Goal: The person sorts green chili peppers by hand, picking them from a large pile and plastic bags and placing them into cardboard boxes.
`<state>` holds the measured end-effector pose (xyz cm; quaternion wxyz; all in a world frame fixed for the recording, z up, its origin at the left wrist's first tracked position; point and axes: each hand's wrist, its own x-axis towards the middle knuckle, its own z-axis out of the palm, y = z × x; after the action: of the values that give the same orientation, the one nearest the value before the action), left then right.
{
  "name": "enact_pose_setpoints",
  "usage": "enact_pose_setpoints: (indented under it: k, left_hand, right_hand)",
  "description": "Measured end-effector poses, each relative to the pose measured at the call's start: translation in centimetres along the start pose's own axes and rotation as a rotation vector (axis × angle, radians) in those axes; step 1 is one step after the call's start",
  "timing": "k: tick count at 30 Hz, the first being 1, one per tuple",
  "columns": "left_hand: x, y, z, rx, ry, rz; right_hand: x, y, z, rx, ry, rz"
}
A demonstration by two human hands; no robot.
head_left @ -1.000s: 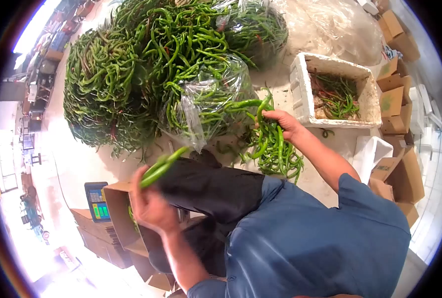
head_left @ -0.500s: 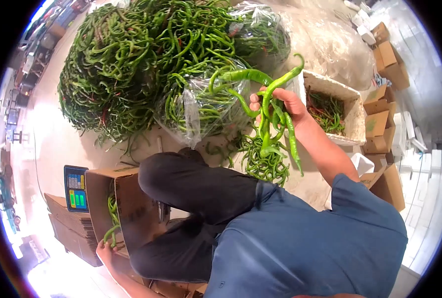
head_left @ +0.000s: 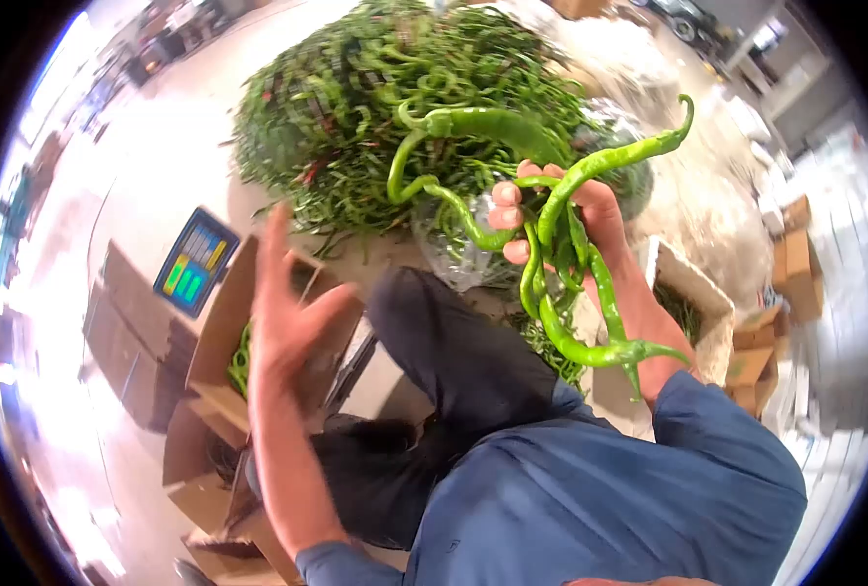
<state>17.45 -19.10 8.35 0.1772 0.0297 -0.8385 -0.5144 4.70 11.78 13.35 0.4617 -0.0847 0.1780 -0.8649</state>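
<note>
My right hand [head_left: 595, 210] is closed round a bunch of long, curly green chili peppers [head_left: 605, 161], which stick out on both sides of the fingers. My left hand [head_left: 292, 303] is raised over the open cardboard box [head_left: 221, 342], thumb apart from the fingers, with nothing in it; it is slightly blurred. Some green peppers [head_left: 241, 361] show inside that box, partly hidden by the hand. Ahead lies a large heap of green chili peppers [head_left: 346, 127]. A smaller pile of peppers [head_left: 551, 347] is on the floor below my right hand.
A scale with a lit display [head_left: 196, 262] stands beside the box. Folded cardboard [head_left: 126, 342] leans at the left. To the right are a white foam box [head_left: 712, 308] holding peppers, clear plastic bags [head_left: 683, 234] and several cardboard boxes [head_left: 797, 264].
My left hand has come up from the box's near end, away from the peppers there, and is now open. My right hand still holds its bunch, nearer the camera. The view has turned.
</note>
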Motion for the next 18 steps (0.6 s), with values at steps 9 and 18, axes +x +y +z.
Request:
enact_pose_setpoints:
  k: [9,18]
  left_hand:
    - [-0.6,-5.8,0.9,-1.114,-0.090,-0.254]
    - [-3.5,-7.0,-3.7,-1.119,0.704,-0.210]
  right_hand:
    - [11.9,11.4,2.8,-0.204,-0.063,0.279]
    - [23.0,21.3,3.5,0.034,0.062,0.509]
